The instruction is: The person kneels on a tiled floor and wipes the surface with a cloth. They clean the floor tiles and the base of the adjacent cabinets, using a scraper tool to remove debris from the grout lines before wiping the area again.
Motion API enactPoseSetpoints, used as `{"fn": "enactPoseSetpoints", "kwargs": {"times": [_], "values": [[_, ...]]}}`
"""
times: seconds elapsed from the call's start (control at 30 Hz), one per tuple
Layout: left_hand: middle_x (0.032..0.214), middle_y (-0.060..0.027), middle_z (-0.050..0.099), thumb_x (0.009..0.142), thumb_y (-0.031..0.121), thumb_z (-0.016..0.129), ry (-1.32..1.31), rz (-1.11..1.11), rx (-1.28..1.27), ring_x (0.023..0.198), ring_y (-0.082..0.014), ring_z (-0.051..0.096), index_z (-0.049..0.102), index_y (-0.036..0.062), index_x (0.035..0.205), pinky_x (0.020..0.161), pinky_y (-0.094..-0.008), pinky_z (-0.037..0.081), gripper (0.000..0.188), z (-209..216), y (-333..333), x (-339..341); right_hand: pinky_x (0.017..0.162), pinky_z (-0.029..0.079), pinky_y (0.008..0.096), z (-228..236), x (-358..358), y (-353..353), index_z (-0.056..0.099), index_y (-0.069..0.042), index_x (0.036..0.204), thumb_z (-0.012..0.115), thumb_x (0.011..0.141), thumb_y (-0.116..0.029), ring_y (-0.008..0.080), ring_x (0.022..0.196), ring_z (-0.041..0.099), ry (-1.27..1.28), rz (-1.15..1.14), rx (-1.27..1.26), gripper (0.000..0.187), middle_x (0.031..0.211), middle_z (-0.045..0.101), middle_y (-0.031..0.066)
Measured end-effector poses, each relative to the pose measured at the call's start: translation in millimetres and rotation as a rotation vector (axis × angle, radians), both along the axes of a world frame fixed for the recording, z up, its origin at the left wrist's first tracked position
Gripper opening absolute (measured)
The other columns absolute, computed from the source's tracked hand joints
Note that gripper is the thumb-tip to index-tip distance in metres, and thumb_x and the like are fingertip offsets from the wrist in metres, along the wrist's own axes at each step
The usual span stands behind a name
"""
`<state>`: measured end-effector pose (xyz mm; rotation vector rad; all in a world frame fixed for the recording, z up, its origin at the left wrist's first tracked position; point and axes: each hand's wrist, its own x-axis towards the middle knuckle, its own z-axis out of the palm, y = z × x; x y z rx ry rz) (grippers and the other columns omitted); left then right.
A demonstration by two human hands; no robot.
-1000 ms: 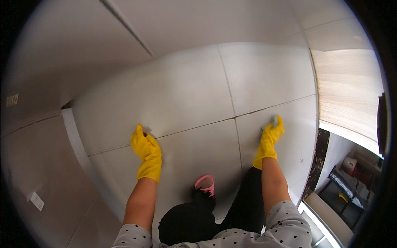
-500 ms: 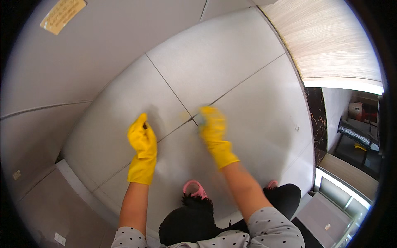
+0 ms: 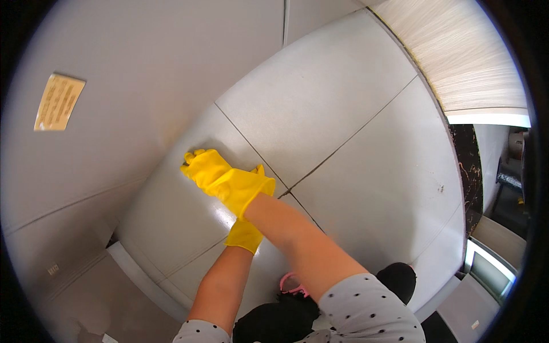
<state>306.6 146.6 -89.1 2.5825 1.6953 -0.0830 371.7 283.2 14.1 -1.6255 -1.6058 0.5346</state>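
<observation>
Both of my hands wear yellow rubber gloves. My right hand [image 3: 213, 174] reaches across to the left, over a grey floor tile [image 3: 303, 86], with its fingers bent downward and closed. What lies under those fingers is hidden. Beneath the right wrist, my left hand [image 3: 246, 233] is mostly covered; its glove cuff and a yellow fingertip show, so I cannot tell how its fingers are held. Dark joint lines between the tiles meet just right of the hands.
A grey cabinet front [image 3: 143, 74] with a tan label [image 3: 59, 103] stands on the left. A wood-grain panel [image 3: 463, 51] and a dark marble strip [image 3: 466, 160] border the right. Near my knees shows a pink slipper [image 3: 291, 282].
My right hand has swept left from the tile joint and now crosses over my left hand. My left hand has shifted right, beneath it. The view has moved slightly.
</observation>
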Motion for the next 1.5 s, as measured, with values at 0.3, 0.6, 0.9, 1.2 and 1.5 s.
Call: {"fn": "enactPoseSetpoints", "kwargs": {"times": [0.3,0.6,0.9,1.2,1.5], "values": [[0.112,-0.0121,0.068,0.085,0.016,0.064,-0.471,-0.144,-0.006,0.096,-0.0319,0.063,0.064,0.0045,0.125,0.087,-0.0451,0.049,0.041,80,22,9,0.089,0.055,0.0442,-30,85,59,0.071,-0.02,0.113,0.064,0.084,-0.012,0.0328,0.105,0.066,-0.168,-0.104,-0.035,0.032,0.117,0.07,0.0072],[0.112,-0.0119,0.068,0.079,0.009,0.067,-0.466,-0.097,0.098,0.092,-0.0334,0.064,0.065,0.0019,0.123,0.084,-0.0466,0.051,0.044,86,20,19,0.096,0.052,0.0459,20,263,39,0.073,-0.008,0.11,0.064,0.08,-0.003,0.0373,0.104,0.067,0.009,-0.597,-0.114,0.032,0.111,0.072,0.0154],[0.105,-0.0188,0.067,0.084,0.002,0.059,-0.464,-0.113,0.113,0.093,-0.0388,0.063,0.062,-0.0006,0.123,0.088,-0.0489,0.049,0.04,88,21,19,0.089,0.051,0.0468,-19,129,56,0.07,-0.009,0.111,0.067,0.083,-0.007,0.0378,0.098,0.065,-0.2,-0.035,-0.025,0.028,0.105,0.071,0.0128],[0.103,-0.0128,0.065,0.081,0.006,0.064,-0.405,-0.057,0.16,0.093,-0.0327,0.062,0.064,0.0027,0.123,0.089,-0.0486,0.048,0.043,83,21,12,0.1,0.048,0.0426,38,238,-30,0.064,-0.01,0.123,0.067,0.089,-0.014,0.0391,0.12,0.057,-0.179,0.084,-0.193,0.034,0.128,0.064,0.0142],[0.112,-0.0087,0.067,0.08,0.006,0.065,-0.408,-0.041,0.114,0.094,-0.0328,0.062,0.061,0.006,0.128,0.089,-0.0474,0.048,0.048,92,21,21,0.124,0.019,0.052,-37,163,67,0.039,0.004,0.151,0.043,0.103,-0.023,0.0382,0.149,0.031,-0.918,0.092,-0.422,0.056,0.161,0.033,0.0234]]}}
